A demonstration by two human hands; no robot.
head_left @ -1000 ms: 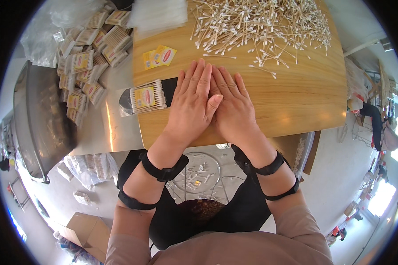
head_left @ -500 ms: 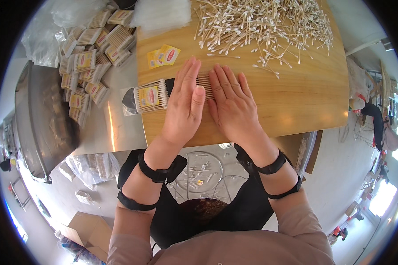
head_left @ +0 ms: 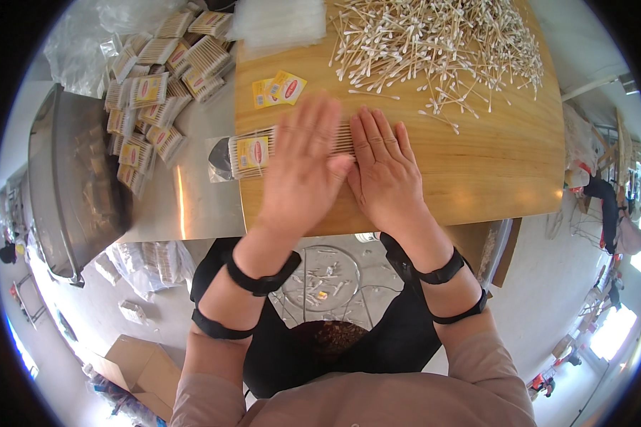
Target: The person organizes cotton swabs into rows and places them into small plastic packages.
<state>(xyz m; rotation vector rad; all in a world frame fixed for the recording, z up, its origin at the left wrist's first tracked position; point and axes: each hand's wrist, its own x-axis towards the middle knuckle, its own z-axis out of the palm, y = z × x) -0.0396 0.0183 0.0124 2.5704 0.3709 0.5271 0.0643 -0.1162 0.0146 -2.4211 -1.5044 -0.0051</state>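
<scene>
My left hand (head_left: pixel 300 167) is open, its fingers stretched and a little blurred, over a row of wooden cotton swabs (head_left: pixel 343 137) near the table's front edge. Flat beside it, my right hand (head_left: pixel 387 160) lies open at the right end of that row, fingers together. Only a strip of the swabs shows between the hands. To the left sits a pack of cotton swabs (head_left: pixel 248 154) with a yellow label, partly under my left hand. A black rounded piece (head_left: pixel 221 158) in clear plastic sticks out from the pack's left end.
Loose cotton swabs (head_left: pixel 441 46) are heaped at the back right. Yellow labels (head_left: pixel 280 89) lie behind my left hand, with clear plastic bags (head_left: pixel 278 25) farther back. Filled swab packs (head_left: pixel 149 89) pile up on the metal surface (head_left: pixel 199 192), beside a grey bin (head_left: pixel 46 192).
My left hand has turned from standing on its edge to flatter, covering more of the swabs and the pack's right end. My right hand stays by the row. The view has shifted slightly.
</scene>
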